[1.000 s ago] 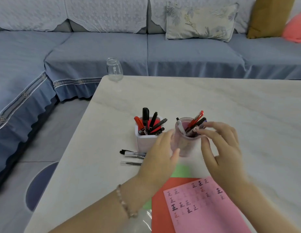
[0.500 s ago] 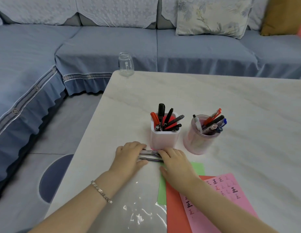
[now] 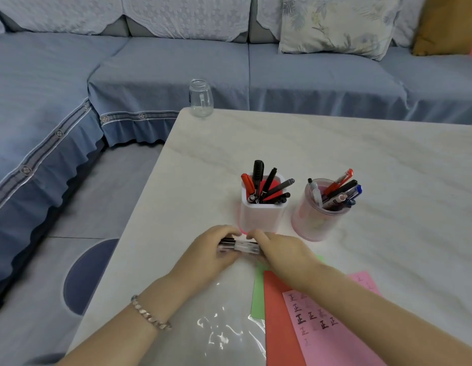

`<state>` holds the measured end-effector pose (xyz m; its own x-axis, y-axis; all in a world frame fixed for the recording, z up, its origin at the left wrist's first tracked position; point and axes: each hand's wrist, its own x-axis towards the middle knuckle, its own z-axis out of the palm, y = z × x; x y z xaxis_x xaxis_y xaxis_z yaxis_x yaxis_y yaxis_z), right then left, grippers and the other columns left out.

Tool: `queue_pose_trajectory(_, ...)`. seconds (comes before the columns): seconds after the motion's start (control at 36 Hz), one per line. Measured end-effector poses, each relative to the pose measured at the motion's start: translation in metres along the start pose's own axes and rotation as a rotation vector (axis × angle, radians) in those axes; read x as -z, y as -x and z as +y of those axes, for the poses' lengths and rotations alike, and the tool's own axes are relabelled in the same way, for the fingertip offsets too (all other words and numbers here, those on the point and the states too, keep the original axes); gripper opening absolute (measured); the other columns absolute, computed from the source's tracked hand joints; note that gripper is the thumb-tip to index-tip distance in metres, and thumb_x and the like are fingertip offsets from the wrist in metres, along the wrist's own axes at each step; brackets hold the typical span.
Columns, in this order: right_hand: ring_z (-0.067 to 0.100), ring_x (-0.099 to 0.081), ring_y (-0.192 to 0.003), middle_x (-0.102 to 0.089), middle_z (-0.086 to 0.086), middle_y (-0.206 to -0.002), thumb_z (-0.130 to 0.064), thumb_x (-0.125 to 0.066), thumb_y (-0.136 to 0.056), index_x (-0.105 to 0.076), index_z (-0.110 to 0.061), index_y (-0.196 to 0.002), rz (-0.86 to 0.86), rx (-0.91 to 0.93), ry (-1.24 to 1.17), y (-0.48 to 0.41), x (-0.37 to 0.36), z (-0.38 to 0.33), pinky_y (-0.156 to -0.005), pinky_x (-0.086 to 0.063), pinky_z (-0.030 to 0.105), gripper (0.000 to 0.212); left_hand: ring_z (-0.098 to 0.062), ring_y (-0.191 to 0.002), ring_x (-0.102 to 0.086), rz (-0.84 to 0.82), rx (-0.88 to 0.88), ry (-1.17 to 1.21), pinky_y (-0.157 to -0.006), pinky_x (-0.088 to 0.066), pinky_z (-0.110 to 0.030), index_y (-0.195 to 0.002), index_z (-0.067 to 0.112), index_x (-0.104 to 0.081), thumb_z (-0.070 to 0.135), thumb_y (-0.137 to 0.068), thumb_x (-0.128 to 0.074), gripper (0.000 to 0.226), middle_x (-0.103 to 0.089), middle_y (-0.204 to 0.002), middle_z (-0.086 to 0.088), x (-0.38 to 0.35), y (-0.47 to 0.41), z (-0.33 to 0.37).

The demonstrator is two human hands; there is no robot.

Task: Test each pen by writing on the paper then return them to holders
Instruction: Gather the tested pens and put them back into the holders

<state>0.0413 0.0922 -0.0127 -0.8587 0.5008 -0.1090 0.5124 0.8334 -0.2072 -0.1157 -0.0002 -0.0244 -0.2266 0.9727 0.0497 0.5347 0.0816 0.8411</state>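
Note:
Both hands meet at the table's near left, just in front of the square white holder [image 3: 263, 216]. My left hand [image 3: 208, 253] and my right hand [image 3: 278, 253] each curl round an end of a small bundle of clear-barrelled pens [image 3: 241, 246] lying crosswise. The square holder carries several black and red markers. To its right a round pink holder [image 3: 315, 219] has red, black, blue and white pens. A pink paper [image 3: 332, 328] with written marks lies at the lower right, partly under my right forearm.
A red sheet [image 3: 278, 313] and a green sheet [image 3: 257, 294] lie under the pink paper. A clear plastic sleeve [image 3: 216, 326] lies between my forearms. A small glass jar [image 3: 201, 101] stands at the table's far left corner. A blue sofa runs behind and left.
A second ago my hands were at the round pink holder. They dropped to the loose pens in front of the square holder and now grip them together.

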Motion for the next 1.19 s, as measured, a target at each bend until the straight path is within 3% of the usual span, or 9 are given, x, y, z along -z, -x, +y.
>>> queue_pose_trajectory(0.06, 0.023, -0.056, -0.087, -0.059, 0.001, -0.101, -0.035, -0.039, -0.097, -0.037, -0.027, -0.131, 0.004, -0.003, -0.211, 0.013, 0.015, -0.002, -0.070, -0.039, 0.032, 0.035, 0.002, -0.077, -0.060, 0.060, 0.089, 0.312, -0.075, -0.047, -0.014, -0.094, 0.028, -0.062, -0.003, -0.077, -0.070, 0.037, -0.066, -0.084, 0.017, 0.006, 0.000, 0.017)
queue_pose_trajectory(0.14, 0.004, -0.046, -0.057, -0.054, -0.007, -0.066, -0.033, -0.044, -0.095, -0.046, -0.040, -0.098, 0.085, -0.049, -0.610, 0.031, 0.034, -0.005, -0.057, -0.036, 0.021, 0.008, -0.009, -0.064, -0.062, 0.050, 0.207, 0.862, -0.062, -0.051, -0.020, -0.094, 0.012, -0.064, -0.003, -0.074, -0.068, 0.025, -0.068, -0.078, 0.002, 0.010, 0.002, 0.041)
queue_pose_trajectory(0.22, 0.002, -0.042, -0.046, -0.057, -0.005, -0.055, -0.027, -0.044, -0.096, -0.044, -0.032, -0.081, 0.086, -0.129, -0.871, 0.045, 0.041, -0.002, -0.051, -0.033, 0.014, 0.015, -0.010, -0.061, -0.060, -0.007, 0.253, 1.004, -0.060, -0.052, -0.021, -0.091, 0.006, -0.063, 0.009, -0.075, -0.069, 0.017, -0.065, -0.070, -0.003, 0.003, 0.005, 0.063)
queue_pose_trajectory(0.36, 0.005, -0.045, -0.047, -0.059, -0.007, -0.058, -0.026, -0.044, -0.095, -0.047, -0.015, -0.082, 0.119, -0.188, -0.923, 0.062, 0.044, -0.001, -0.052, -0.039, 0.018, 0.018, -0.009, -0.059, -0.058, 0.034, 0.183, 0.848, -0.066, -0.052, -0.022, -0.087, 0.008, -0.067, 0.018, -0.076, -0.060, 0.017, -0.062, -0.065, -0.002, -0.019, 0.006, 0.088)
queue_pose_trajectory(0.56, 0.004, -0.046, -0.067, -0.047, -0.003, -0.075, -0.044, -0.042, -0.085, -0.053, -0.015, -0.072, 0.501, -0.283, -0.687, 0.074, 0.050, 0.010, -0.056, -0.035, 0.014, 0.033, -0.011, -0.062, -0.058, 0.110, 0.030, 0.735, -0.070, -0.053, -0.025, -0.089, 0.017, -0.066, 0.025, -0.076, -0.059, 0.017, -0.067, -0.077, -0.004, -0.031, 0.007, 0.116)
queue_pose_trajectory(0.64, -0.001, -0.047, -0.066, -0.046, -0.007, -0.073, -0.021, -0.049, -0.091, -0.056, -0.021, -0.071, 0.601, -0.380, -0.639, 0.078, 0.056, 0.022, -0.059, -0.035, 0.009, 0.021, -0.012, -0.069, -0.061, 0.265, -0.144, 0.647, -0.071, -0.051, -0.023, -0.098, 0.026, -0.061, 0.025, -0.084, -0.059, 0.014, -0.067, -0.086, 0.001, -0.028, 0.004, 0.124)
queue_pose_trajectory(0.81, 0.009, -0.047, -0.049, -0.054, 0.003, -0.059, -0.021, -0.054, -0.090, -0.058, -0.006, -0.064, 0.648, -0.509, -0.668, 0.088, 0.074, 0.041, -0.049, -0.033, 0.015, 0.030, -0.002, -0.094, -0.061, 0.590, -0.444, 0.230, -0.082, -0.045, -0.015, -0.112, 0.038, -0.041, 0.013, -0.094, -0.051, 0.032, -0.063, -0.100, 0.016, 0.003, -0.025, 0.135)
queue_pose_trajectory(1.08, 0.013, -0.063, -0.051, -0.066, 0.005, -0.059, -0.010, -0.061, -0.084, -0.058, -0.023, -0.070, 0.845, -0.445, -0.897, 0.096, 0.097, 0.032, -0.054, -0.050, 0.023, 0.019, -0.029, -0.095, -0.052, 0.190, -0.087, -0.445, -0.077, -0.040, -0.035, -0.112, 0.015, -0.057, 0.017, -0.095, -0.047, 0.020, -0.059, -0.092, -0.010, -0.009, -0.065, 0.073)
queue_pose_trajectory(1.19, 0.028, -0.067, -0.065, -0.069, -0.002, -0.065, -0.038, -0.052, -0.089, -0.063, -0.033, -0.070, 0.900, -0.444, -0.937, 0.089, 0.104, 0.039, -0.069, -0.053, 0.050, 0.022, -0.027, -0.097, -0.044, 0.173, -0.134, -0.609, -0.076, -0.033, -0.031, -0.124, 0.017, -0.053, 0.018, -0.096, -0.045, 0.029, -0.052, -0.102, -0.007, -0.014, -0.068, 0.070)
